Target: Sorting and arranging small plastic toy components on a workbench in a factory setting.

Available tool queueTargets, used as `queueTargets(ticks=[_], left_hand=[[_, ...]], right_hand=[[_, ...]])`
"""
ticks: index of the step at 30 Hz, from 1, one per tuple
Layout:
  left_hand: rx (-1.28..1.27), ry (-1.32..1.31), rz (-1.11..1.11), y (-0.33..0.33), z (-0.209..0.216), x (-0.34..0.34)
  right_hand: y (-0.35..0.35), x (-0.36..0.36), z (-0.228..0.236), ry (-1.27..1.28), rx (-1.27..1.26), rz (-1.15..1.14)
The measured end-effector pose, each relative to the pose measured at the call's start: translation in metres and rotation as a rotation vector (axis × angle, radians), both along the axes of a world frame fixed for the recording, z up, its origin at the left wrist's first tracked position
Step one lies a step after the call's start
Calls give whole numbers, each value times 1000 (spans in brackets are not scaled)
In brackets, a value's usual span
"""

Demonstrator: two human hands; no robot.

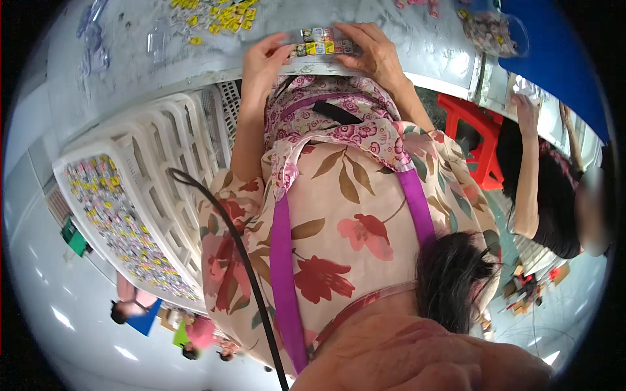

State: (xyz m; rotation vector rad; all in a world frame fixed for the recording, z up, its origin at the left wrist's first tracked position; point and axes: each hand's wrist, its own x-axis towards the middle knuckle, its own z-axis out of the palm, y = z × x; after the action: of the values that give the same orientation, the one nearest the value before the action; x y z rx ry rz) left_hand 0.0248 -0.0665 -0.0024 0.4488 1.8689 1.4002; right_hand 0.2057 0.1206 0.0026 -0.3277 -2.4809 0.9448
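Observation:
Two short rows of small square printed pieces [319,47], yellow, white and dark, lie flat near the table's front edge. My left hand [264,62] is at their left end, its fingers bent and the tips against the lower row. Around the right end curves my right hand [373,53], forefinger at the upper row and thumb below, partly covering the last pieces. Further off on the tabletop, a loose heap of similar yellow and white pieces [225,16] is spread out.
At left stand stacked white plastic trays [140,140], the outermost filled with many small pieces. A clear tub [495,32] of pieces sits at the far right of the grey table [156,78]. A red stool [479,140] and a co-worker's arm [527,169] are on the right.

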Motion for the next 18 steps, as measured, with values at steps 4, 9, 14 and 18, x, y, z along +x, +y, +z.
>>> queueTargets(ticks=[4, 9, 14, 18], left_hand=[[130, -162, -20, -11, 5, 6], [382, -435, 75, -5, 5, 22], [619, -455, 216, -30, 64, 11], [741, -311, 394, -70, 126, 0]], right_hand=[[-8, -8, 12, -69, -80, 38], [-7, -2, 41, -43, 139, 59], [-9, -17, 90, 239, -85, 142], [-2, -45, 93, 254, -264, 165]])
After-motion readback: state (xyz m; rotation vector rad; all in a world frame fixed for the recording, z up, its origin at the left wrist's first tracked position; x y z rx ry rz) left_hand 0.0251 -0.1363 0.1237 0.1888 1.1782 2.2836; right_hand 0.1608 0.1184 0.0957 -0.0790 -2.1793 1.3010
